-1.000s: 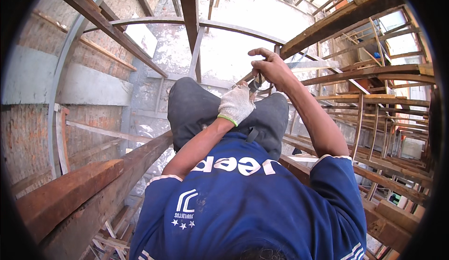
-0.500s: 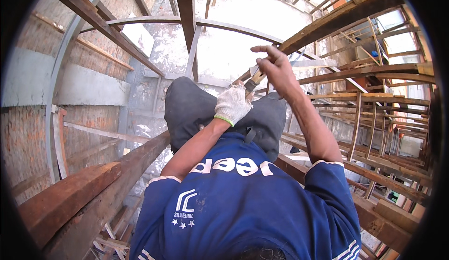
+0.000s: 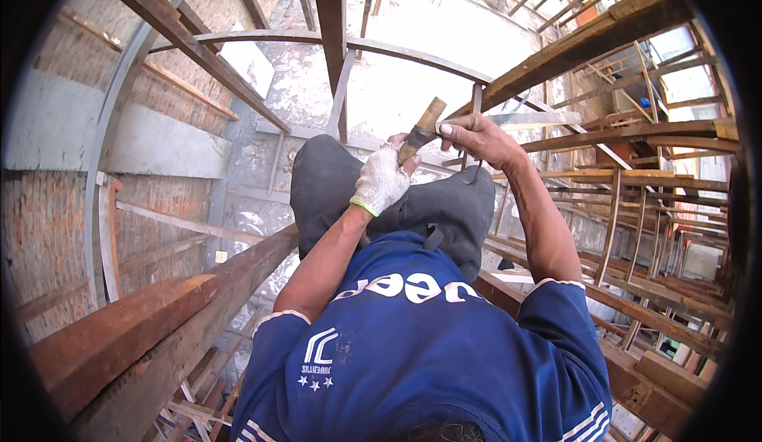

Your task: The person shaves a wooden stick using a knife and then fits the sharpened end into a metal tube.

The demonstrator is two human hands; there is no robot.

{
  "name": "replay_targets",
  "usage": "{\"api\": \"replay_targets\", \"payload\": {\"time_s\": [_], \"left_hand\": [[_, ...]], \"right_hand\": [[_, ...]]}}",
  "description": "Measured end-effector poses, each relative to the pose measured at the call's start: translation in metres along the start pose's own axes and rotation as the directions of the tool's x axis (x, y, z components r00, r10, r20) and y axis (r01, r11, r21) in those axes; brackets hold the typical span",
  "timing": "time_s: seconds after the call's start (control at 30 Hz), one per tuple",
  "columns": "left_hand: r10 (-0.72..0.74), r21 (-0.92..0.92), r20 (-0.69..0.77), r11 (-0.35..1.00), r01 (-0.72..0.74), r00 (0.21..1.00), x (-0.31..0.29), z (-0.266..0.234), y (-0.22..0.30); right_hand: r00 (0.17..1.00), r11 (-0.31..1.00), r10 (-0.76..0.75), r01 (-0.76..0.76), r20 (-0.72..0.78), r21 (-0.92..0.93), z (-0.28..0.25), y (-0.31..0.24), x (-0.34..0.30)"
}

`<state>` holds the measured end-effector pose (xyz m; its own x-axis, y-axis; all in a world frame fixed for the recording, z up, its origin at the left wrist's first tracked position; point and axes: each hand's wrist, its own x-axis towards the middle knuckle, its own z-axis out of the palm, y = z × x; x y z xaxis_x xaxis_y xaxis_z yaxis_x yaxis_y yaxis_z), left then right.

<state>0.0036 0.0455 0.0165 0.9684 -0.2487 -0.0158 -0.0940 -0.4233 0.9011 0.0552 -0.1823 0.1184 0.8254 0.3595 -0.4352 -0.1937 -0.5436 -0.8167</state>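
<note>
My left hand (image 3: 382, 178), in a white knitted glove with a green cuff edge, is closed around a short wooden handle (image 3: 433, 111). A dark band (image 3: 418, 135), like tape or rubber, wraps the handle's middle. The handle tilts up and to the right above my knees. Beside that band is my bare right hand (image 3: 486, 142), thumb and fingers pinched together close to the wood. What the pinch holds is too small to make out. A thin dark piece hangs below the right hand, its kind unclear.
I sit among timber beams, dark trousers (image 3: 333, 196) under my hands. A thick beam (image 3: 159, 323) runs along my left, and another (image 3: 587, 41) slants up to the right. Rows of wooden framing (image 3: 635, 196) fill the right side. A pale floor lies far below.
My right hand has come down from above the handle, its spread fingers now pinched beside the dark band. The left hand has shifted slightly left and turned the handle.
</note>
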Motion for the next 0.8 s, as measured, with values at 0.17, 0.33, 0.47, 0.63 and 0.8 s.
{"api": "replay_targets", "payload": {"time_s": [0.17, 0.33, 0.47, 0.63, 0.8], "left_hand": [[0.067, 0.006, 0.132, 0.998, -0.068, 0.989, -0.01, 0.01, 0.002], [0.12, -0.085, -0.009, 0.989, -0.12, 0.993, -0.008, -0.001, -0.003], [0.055, -0.09, -0.068, 0.994, -0.061, 0.996, -0.002, -0.006, -0.01], [-0.024, -0.085, 0.08, 0.996, 0.031, 0.997, -0.001, -0.004, 0.002], [0.055, -0.379, 0.176, 0.925, 0.016, 0.983, 0.003, -0.004, -0.01]], "right_hand": [[0.899, 0.975, -0.058, -0.043, -0.434, -0.218, -0.027, 0.02, 0.031], [0.973, 0.936, 0.027, -0.105, -0.228, -0.336, -0.044, 0.088, 0.02], [0.966, 0.993, 0.054, -0.026, 0.253, -0.113, -0.013, 0.041, -0.004], [0.971, 0.991, 0.019, 0.013, -0.237, 0.13, -0.021, -0.022, -0.003], [0.866, 0.891, 0.11, 0.131, -0.488, 0.434, -0.044, 0.025, 0.033]]}}
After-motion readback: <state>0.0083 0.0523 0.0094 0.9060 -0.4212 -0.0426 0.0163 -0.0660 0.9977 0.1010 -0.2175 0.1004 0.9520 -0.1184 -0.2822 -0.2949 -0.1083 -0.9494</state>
